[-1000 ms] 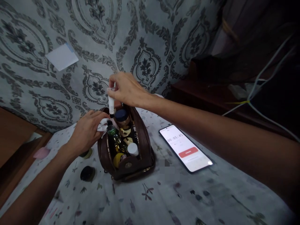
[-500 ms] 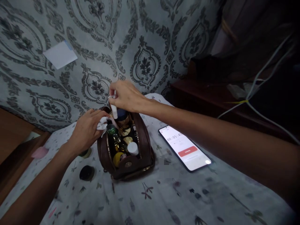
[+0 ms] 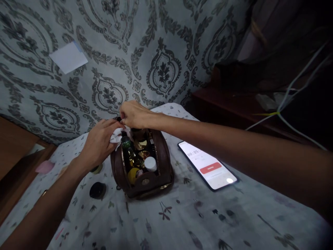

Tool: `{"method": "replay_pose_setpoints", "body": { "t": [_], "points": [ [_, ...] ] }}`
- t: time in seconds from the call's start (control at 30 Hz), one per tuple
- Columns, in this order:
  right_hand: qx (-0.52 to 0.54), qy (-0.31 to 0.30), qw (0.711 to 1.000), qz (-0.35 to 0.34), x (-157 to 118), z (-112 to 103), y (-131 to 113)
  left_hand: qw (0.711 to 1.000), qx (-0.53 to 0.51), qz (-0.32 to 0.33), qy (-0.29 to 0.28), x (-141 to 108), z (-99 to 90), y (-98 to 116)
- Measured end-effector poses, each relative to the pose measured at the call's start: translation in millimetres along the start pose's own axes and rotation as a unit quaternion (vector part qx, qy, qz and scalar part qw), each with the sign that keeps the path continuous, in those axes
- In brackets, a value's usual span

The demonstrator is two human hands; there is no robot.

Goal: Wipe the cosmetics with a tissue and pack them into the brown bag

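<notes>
A brown toiletry bag [image 3: 166, 163] stands unzipped on the printed bedsheet. Packed inside are a white-capped container [image 3: 150, 164], a yellow round item [image 3: 133, 175], a green-capped bottle [image 3: 126, 141] and other small items. My left hand [image 3: 100, 140] is closed on a crumpled white tissue [image 3: 116, 135] at the bag's left far rim. Over the far end of the bag, my right hand [image 3: 134, 115] is closed with fingertips pointing down, close to the left fingers. What it holds, if anything, is hidden behind the hand.
A phone [image 3: 209, 166] showing a timer lies right of the bag. Left of the bag are a round black lid [image 3: 97, 190] and a pink item [image 3: 45, 167]. A patterned wall [image 3: 163, 69] rises behind. White cables [image 3: 286, 90] hang at the right.
My right hand has lowered toward the bag's far end. The white tube seen in its fingers before is now out of sight. My left hand keeps the tissue, and the view has shifted slightly.
</notes>
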State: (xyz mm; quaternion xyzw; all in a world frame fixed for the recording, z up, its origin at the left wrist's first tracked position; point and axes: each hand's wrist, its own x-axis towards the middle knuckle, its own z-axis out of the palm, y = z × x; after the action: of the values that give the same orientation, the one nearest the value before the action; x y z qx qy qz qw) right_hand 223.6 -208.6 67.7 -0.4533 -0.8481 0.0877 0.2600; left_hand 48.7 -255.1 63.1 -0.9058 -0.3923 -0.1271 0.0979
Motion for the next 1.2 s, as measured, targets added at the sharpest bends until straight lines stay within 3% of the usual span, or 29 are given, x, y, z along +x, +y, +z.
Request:
{"method": "replay_pose_setpoints", "body": {
  "t": [0.23,0.47,0.73,1.0,1.2],
  "points": [
    [0.035,-0.010,0.997,0.070,1,-10,-12,0.999,-0.020,-0.018,0.024,-2,2.9,1],
    [0.028,-0.076,0.991,0.106,4,-13,-21,0.999,-0.021,-0.027,0.039,-2,5.0,2],
    [0.070,-0.062,0.987,0.133,2,-11,-15,0.997,-0.023,-0.027,0.062,-3,7.7,0],
    [0.038,-0.078,0.991,0.104,12,-10,-22,0.996,-0.026,-0.041,0.075,-5,11.2,-1],
    [0.057,-0.032,0.988,0.136,19,-1,-12,0.994,-0.044,-0.041,0.087,-8,11.3,-1]
  ]
}}
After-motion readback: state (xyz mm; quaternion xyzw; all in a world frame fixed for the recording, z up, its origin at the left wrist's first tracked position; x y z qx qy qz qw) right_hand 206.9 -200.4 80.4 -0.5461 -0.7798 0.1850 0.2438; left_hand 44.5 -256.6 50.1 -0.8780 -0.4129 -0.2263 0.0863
